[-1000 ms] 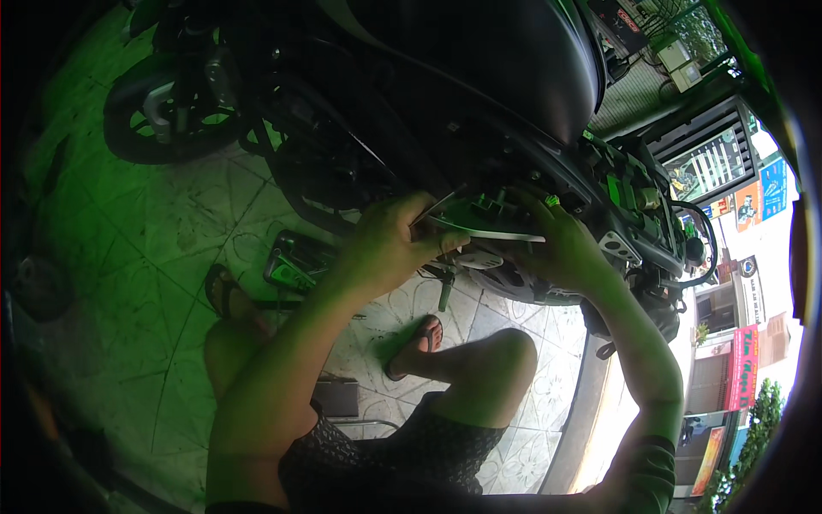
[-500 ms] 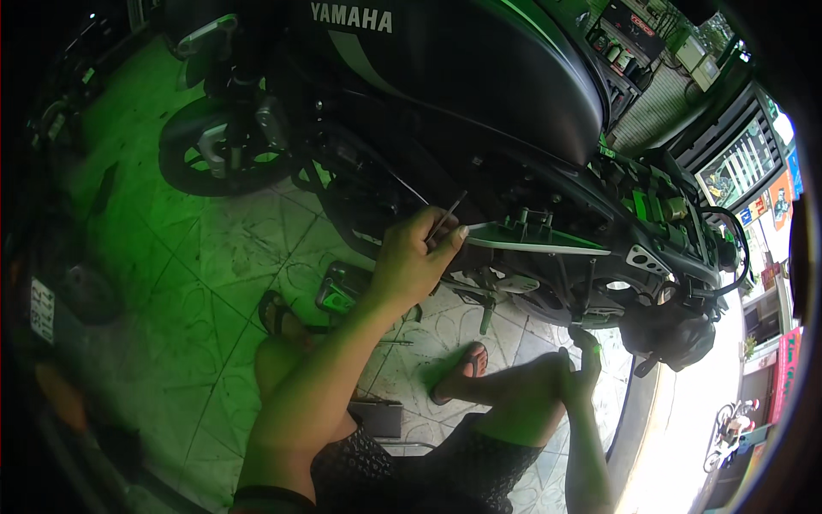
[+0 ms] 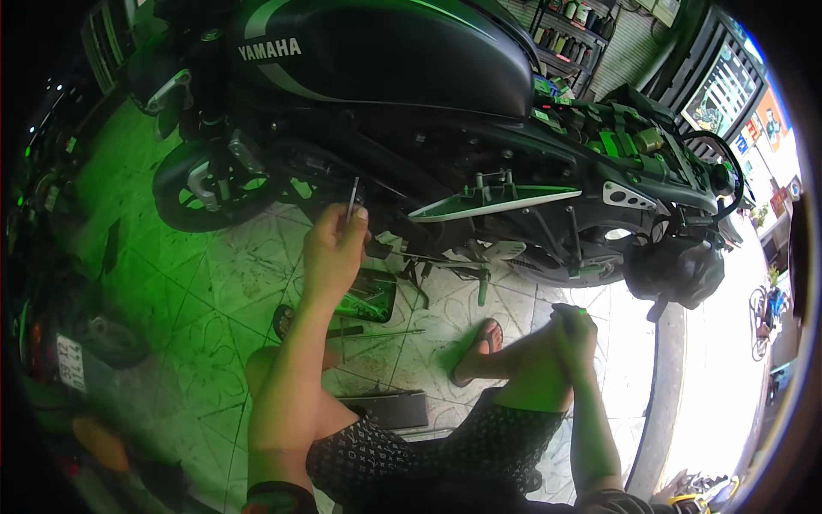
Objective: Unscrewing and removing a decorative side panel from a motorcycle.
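Observation:
My left hand (image 3: 334, 257) is raised before the engine area of a dark motorcycle (image 3: 411, 64). Pinched between its thumb and fingers is a thin metal rod (image 3: 354, 194), its tip pointing up; its kind cannot be made out. A triangular dark panel with a pale lower edge (image 3: 505, 204) juts from the motorcycle's side, right of that hand. My right hand (image 3: 579, 343) rests on my right knee, fingers curled around something dark that I cannot make out.
A tray (image 3: 368, 295) with tools lies on the tiled floor (image 3: 248, 265) below the motorcycle. Closer to me is a flat dark box (image 3: 394, 409). A black bag-like bundle (image 3: 676, 267) hangs at the motorcycle's right end. Shelves of bottles (image 3: 575, 38) stand behind; another motorbike (image 3: 51, 334) is at left.
My left hand has drawn back to the left, away from the panel, with the rod now more upright. My right hand stays at the knee. The whole view has shifted.

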{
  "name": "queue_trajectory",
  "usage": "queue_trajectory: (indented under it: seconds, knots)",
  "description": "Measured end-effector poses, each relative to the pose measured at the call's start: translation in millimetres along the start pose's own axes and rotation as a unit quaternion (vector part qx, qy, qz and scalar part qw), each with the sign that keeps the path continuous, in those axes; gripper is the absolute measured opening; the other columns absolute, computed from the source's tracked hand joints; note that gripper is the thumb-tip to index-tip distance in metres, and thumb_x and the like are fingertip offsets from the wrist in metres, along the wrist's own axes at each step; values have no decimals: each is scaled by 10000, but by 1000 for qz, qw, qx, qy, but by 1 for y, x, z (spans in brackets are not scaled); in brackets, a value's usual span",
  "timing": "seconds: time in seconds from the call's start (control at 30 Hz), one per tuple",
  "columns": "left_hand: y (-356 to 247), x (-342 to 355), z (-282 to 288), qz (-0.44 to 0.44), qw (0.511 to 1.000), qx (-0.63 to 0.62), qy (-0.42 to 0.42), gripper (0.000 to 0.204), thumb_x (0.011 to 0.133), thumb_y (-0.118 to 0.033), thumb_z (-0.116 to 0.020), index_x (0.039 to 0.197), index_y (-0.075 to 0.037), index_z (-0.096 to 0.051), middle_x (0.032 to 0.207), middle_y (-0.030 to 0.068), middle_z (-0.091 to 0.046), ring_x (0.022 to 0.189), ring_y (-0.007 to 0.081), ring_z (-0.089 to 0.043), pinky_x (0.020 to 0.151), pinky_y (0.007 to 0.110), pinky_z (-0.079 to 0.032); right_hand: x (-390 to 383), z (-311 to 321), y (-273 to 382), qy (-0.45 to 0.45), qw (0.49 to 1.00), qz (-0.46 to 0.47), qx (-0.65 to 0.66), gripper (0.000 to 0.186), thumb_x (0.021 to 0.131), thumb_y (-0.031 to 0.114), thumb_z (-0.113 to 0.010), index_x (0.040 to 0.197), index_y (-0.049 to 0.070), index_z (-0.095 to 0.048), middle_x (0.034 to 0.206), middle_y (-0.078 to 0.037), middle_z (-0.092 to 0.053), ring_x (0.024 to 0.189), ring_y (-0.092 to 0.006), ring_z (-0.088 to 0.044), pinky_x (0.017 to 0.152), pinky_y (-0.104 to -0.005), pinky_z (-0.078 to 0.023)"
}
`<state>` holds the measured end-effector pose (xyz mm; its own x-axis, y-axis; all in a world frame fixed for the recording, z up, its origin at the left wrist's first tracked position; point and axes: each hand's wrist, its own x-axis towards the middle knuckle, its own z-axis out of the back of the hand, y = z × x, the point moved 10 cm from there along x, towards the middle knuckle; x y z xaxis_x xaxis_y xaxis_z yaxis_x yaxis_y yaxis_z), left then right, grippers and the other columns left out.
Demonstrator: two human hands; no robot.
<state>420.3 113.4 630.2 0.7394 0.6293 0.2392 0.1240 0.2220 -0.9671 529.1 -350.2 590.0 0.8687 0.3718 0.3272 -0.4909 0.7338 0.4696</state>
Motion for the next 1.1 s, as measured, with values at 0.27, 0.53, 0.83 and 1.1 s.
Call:
queue_trajectory:
  seconds: [0.27,0.53,0.83,1.1]
  knots:
    - [-11,-27,-21,10,994,-1,107,245,1048,-265,-637,1071,-31,-701,762,1,-666,590,65,-561,554,242,-443,22,-24,106,23,972,45,228,261,965,142,-679,1185,8,-718,1069,-157,-755,985,-280,-717,890,-377,-550]
    - [-50,-50,-36,-20,977,-22,209,268,1048,-280,-636,1149,-41,-702,828,-2,-666,685,94,-591,639,268,-479,88,-88,295,256,801,33,540,411,1083,270,-581,1363,-30,-608,1216,-142,-718,1113,-218,-694,959,-350,-550]
    - [-48,-9,55,-114,993,30,-16,347,1058,-327,-605,1220,-29,-676,912,109,-695,843,218,-669,768,375,-524,175,-167,380,300,634,-35,712,426,1101,255,-531,1409,-39,-538,1255,-160,-686,1098,-242,-683,970,-374,-555]
    - [-78,44,48,-173,948,255,-85,328,1035,-279,-631,1195,0,-696,1054,219,-749,976,391,-730,810,436,-565,202,-202,385,274,617,-48,736,416,1098,204,-510,1415,-65,-510,1261,-163,-681,1120,-241,-652,998,-361,-527]
